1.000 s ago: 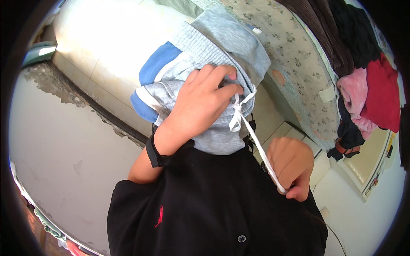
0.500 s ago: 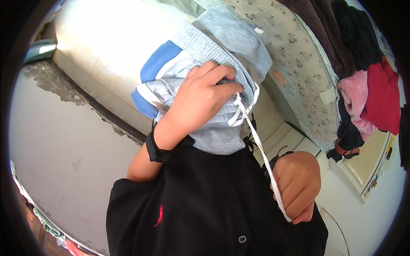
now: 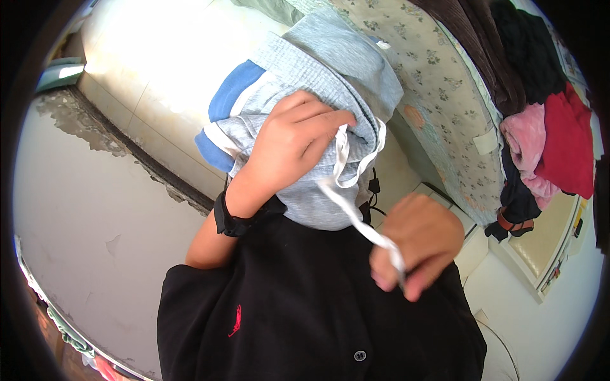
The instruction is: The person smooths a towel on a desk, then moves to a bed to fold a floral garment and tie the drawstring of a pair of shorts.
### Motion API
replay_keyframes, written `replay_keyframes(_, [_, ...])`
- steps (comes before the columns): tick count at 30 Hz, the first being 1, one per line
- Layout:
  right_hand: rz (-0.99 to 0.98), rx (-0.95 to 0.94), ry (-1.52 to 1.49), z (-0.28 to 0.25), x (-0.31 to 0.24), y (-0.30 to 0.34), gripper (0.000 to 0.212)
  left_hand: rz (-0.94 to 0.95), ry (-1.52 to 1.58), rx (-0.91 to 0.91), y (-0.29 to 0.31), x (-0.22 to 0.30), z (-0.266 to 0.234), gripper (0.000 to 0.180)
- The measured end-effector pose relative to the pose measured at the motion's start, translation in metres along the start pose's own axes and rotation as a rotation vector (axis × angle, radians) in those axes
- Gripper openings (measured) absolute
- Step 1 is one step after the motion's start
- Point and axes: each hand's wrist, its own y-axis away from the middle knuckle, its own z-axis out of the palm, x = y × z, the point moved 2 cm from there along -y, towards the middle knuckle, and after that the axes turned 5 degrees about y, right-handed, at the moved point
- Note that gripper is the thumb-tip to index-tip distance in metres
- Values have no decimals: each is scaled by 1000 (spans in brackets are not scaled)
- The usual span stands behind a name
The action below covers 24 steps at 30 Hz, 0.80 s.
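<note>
Light grey sweatpants (image 3: 318,206) with an elastic waistband and blue-and-white trim lie bunched before me. My left hand (image 3: 289,143) is closed over the waistband, its fingers gripping the cloth by the drawstring's exit. A white drawstring loop (image 3: 365,174) hangs from the waistband beside those fingertips. Lower right, my right hand (image 3: 422,244), blurred by motion, pinches a white drawstring length (image 3: 356,219) that slants up to the left. Its upper end shows over the grey cloth, seemingly apart from the loop. The fingertips of the right hand are smeared.
A bed with a floral sheet (image 3: 438,70) stands at the upper right. Dark, pink and red clothes (image 3: 565,146) are heaped on it. To the left is a pale wall (image 3: 82,209) with peeling edges, by the tiled floor (image 3: 136,70).
My right hand has moved up and left with the drawstring. The string was taut from my left fingers; now it is slacker, its upper end lower on the cloth. My left hand has barely shifted.
</note>
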Motion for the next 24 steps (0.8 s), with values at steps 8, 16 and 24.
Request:
replay_keyframes(8, [397,746,423,17,28,-15,19,-136,149,5,5,1,-7,18])
replay_keyframes(16, [501,722,686,12,41,-10,39,-326,634,151,21,2,-15,15])
replay_keyframes(24, [411,692,799,5,38,3,26,-54,529,302,20,17,-50,16])
